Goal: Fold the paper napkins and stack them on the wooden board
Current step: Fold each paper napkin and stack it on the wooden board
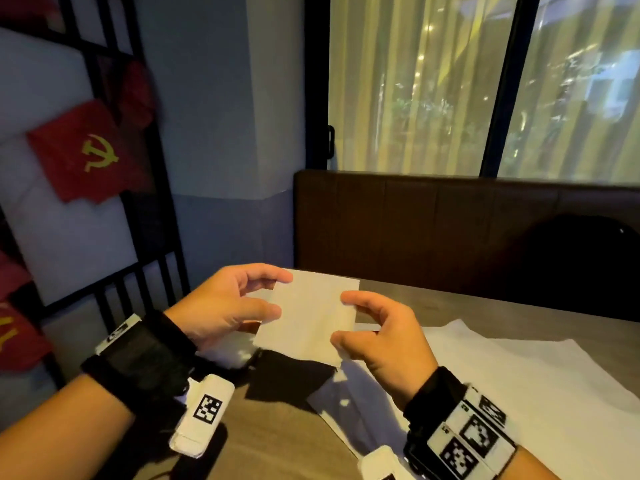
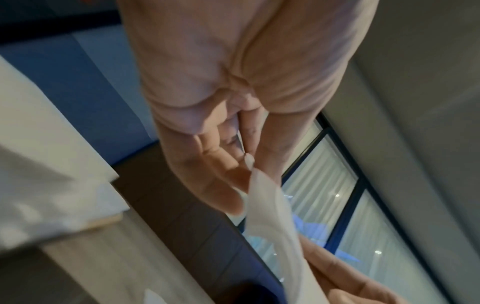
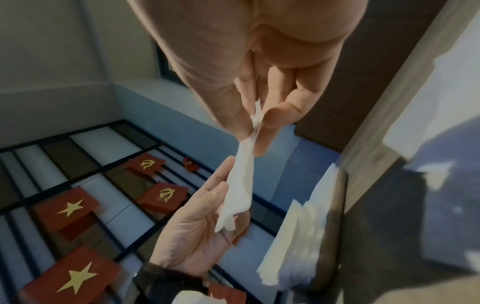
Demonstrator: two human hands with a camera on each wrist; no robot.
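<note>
I hold one white paper napkin (image 1: pixel 308 317) up in the air above the table with both hands. My left hand (image 1: pixel 278 293) pinches its left edge between thumb and fingers. The right hand (image 1: pixel 343 318) pinches its right edge in the same way. In the left wrist view the napkin (image 2: pixel 270 216) hangs edge-on from my pinching fingertips (image 2: pixel 233 176). The right wrist view shows the napkin (image 3: pixel 241 185) stretched between both hands. A stack of folded napkins (image 3: pixel 298 226) lies on the wooden board (image 3: pixel 335 226) at the table's left edge.
Unfolded white napkins (image 1: pixel 519 375) are spread on the wooden table (image 1: pixel 277 445) to the right. A brown padded bench back (image 1: pixel 450 230) runs behind the table under a curtained window. A black lattice partition with red flags (image 1: pixel 79 157) stands on the left.
</note>
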